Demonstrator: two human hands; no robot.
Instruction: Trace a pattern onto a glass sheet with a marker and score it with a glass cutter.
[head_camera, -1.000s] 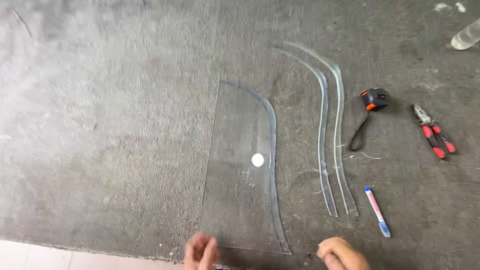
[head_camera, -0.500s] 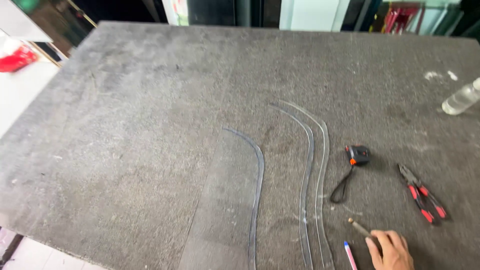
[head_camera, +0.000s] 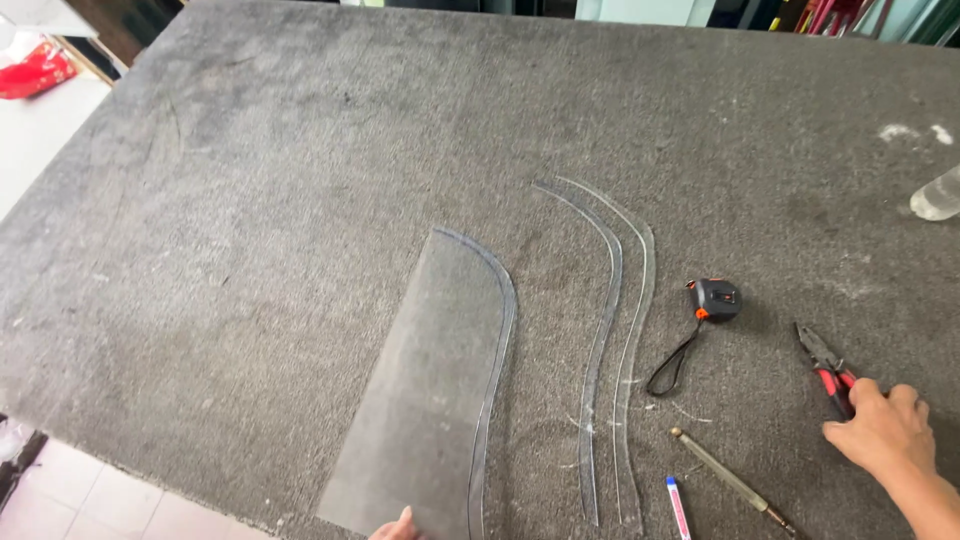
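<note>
Right hand (head_camera: 880, 430) grasps red-handled metal pliers (head_camera: 828, 362) on grey felt-covered table (head_camera: 300, 200); left hand (head_camera: 400, 525) fingertips touch curved clear glass pane (head_camera: 430, 390), grip state cannot be determined

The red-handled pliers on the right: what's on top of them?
The right hand lies over the handle end of the red-handled pliers, hiding most of the red grips. The dark jaws point away, uncovered, on the grey felt table. Whether the fingers have closed cannot be seen.

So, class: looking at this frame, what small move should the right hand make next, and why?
Probably close the right hand around the red-handled black pliers and lift them: its fingers already rest on the handles, while the left hand touches the near edge of the clear curved glass sheet.
</note>
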